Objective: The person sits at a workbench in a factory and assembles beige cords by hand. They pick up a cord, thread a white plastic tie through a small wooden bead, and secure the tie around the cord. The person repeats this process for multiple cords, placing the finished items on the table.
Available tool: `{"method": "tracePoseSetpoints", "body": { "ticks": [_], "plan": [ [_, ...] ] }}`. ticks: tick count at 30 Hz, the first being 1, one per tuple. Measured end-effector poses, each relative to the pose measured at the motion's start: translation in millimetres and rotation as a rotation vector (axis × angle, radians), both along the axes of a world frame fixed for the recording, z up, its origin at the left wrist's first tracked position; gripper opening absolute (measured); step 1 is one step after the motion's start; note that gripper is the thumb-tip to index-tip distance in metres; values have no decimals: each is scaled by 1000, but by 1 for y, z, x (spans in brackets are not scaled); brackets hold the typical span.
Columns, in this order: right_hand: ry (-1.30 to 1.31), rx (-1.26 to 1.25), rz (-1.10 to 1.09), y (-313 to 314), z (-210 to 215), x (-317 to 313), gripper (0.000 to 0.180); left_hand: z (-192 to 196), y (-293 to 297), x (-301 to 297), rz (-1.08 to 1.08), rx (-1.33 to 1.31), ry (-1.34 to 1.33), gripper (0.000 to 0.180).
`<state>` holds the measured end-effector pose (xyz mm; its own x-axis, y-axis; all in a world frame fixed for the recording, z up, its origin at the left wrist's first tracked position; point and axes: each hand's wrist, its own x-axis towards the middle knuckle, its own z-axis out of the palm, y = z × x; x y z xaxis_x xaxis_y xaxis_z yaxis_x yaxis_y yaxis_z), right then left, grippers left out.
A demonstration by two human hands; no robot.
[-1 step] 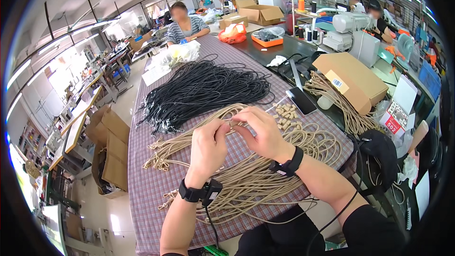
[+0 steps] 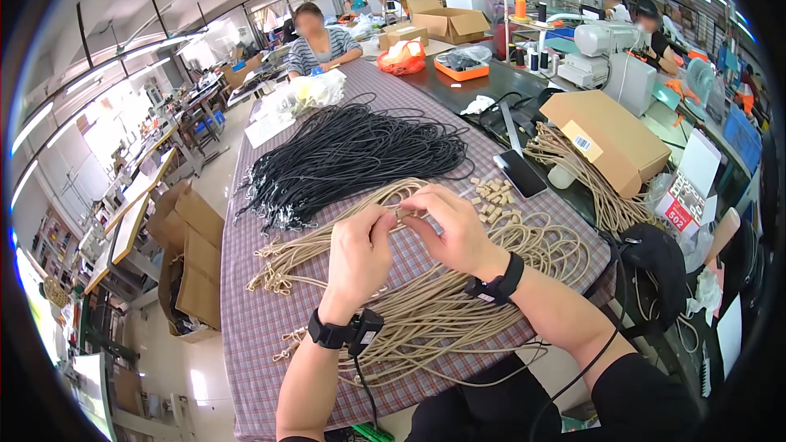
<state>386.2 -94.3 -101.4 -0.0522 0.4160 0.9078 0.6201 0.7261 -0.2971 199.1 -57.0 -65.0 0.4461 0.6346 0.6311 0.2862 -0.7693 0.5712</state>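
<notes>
My left hand [image 2: 360, 250] and my right hand [image 2: 454, 229] meet over the table, fingers pinched together. Between the fingertips is a beige cord [image 2: 402, 214], mostly hidden by the fingers. Under and in front of my wrists spreads a bundle of beige cords [image 2: 409, 327], looped at the right and with metal ends at the left. A smaller beige bundle [image 2: 299, 254] lies just beyond my left hand. To the right of my right hand sits a pile of small tan blocks [image 2: 493, 196]. Farther off is a large heap of black cords [image 2: 352, 155] with silvery ends.
A checked cloth [image 2: 254, 360] covers the table. At the right are a phone [image 2: 521, 173], a tilted cardboard box [image 2: 606, 139], more beige cords [image 2: 585, 176] and a black cap [image 2: 655, 266]. An open carton [image 2: 201, 270] stands on the floor at left. A person [image 2: 323, 45] sits at the far end.
</notes>
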Motion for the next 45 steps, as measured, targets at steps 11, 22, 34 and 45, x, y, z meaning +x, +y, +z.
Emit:
{"method": "tracePoseSetpoints", "body": {
  "ticks": [11,22,34,45],
  "plan": [
    [13,14,40,1,3,8,25,1,2,-4,-43,-119,-6,12],
    [-63,83,-15,0,9,10,27,-2,5,-5,-137,-485,-32,22],
    [-28,48,25,4,4,11,20,2,8,-10,-171,-647,-131,21],
    [34,-37,24,-4,2,9,19,2,10,-13,-214,-651,-147,11]
  ]
}}
